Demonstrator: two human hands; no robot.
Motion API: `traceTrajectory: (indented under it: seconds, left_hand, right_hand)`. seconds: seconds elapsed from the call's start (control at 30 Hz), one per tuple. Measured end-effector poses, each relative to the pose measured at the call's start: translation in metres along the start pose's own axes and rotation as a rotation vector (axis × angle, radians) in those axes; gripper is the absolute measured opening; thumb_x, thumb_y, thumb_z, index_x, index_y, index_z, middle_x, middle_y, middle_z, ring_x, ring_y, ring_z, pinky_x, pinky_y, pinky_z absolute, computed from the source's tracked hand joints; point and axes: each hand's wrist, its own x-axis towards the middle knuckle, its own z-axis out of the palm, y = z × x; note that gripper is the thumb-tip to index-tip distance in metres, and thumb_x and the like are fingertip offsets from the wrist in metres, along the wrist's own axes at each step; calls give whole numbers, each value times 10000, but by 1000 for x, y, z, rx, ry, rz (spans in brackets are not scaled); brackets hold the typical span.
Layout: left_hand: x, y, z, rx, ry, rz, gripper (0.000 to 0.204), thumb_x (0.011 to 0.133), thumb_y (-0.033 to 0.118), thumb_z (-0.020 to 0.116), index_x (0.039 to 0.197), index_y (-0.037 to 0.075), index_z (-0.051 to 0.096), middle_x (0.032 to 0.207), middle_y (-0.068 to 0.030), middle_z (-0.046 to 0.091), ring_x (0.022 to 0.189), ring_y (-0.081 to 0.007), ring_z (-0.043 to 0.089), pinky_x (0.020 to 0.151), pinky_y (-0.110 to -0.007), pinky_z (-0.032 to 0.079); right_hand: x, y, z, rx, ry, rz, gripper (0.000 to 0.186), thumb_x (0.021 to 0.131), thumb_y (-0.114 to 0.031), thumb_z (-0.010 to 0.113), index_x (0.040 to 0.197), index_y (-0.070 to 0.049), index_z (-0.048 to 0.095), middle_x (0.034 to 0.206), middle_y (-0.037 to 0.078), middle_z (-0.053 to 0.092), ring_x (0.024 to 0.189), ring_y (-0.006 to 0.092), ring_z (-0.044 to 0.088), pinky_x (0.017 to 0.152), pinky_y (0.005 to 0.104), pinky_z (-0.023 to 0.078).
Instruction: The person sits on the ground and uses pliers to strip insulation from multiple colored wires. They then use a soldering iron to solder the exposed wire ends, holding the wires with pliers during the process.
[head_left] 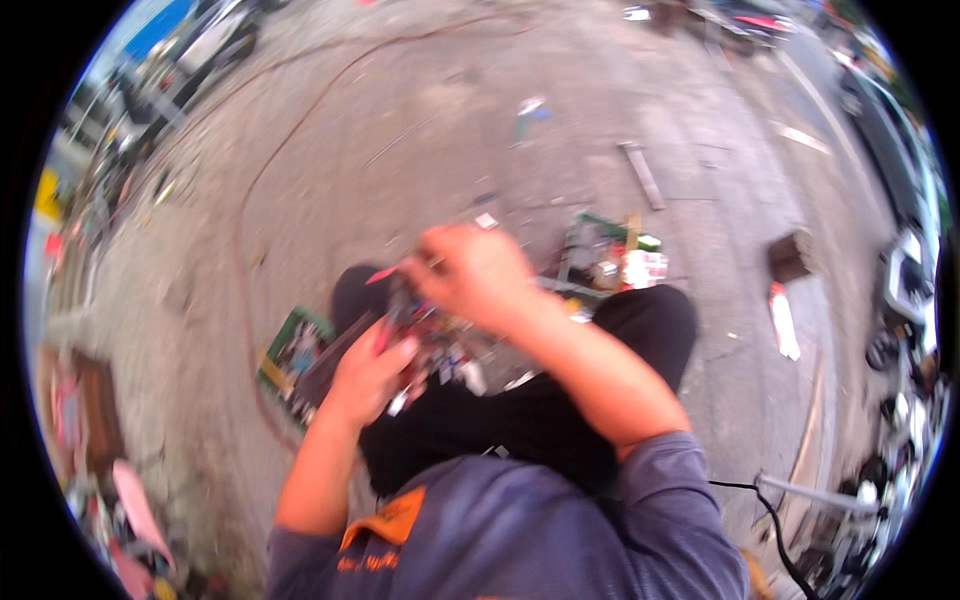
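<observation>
My left hand [368, 372] is closed around a dark tool with red parts [398, 305], which motion blur keeps from showing its exact kind. Just above it, my right hand [475, 275] has its fingers curled together at the tool's upper end. A thin red piece [382, 274] sticks out to the left near those fingertips. What the right fingers grip is blurred and partly hidden. Below the hands, between my knees, lies a jumble of small metal and coloured parts [455, 368].
A green crate [575, 250] of mixed parts stands beyond my right knee, another green crate [272, 362] by my left. A dark block [792, 255], a flat bar [642, 175] and a long hose [243, 200] lie on the ground. Parked vehicles [890, 150] line the right.
</observation>
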Motion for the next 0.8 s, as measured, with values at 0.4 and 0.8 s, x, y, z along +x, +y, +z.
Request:
traceTrajectory:
  seconds: [0.4,0.8]
  left_hand:
    - [-3,-2,18,28,85,47,437,967,300,739,1279,70,538,892,-72,587,732,-208,601,591,-363,514]
    - [-5,-2,16,38,76,69,414,990,304,709,1293,82,533,900,-57,578,731,-200,591,583,-344,487]
  right_hand:
    - [-13,-1,-11,21,27,-59,205,913,-212,740,910,-44,623,876,134,657,800,393,693,668,503,552]
    - [-10,-3,-11,17,23,-151,180,891,-190,728,899,-56,608,883,131,644,834,382,684,714,505,548]
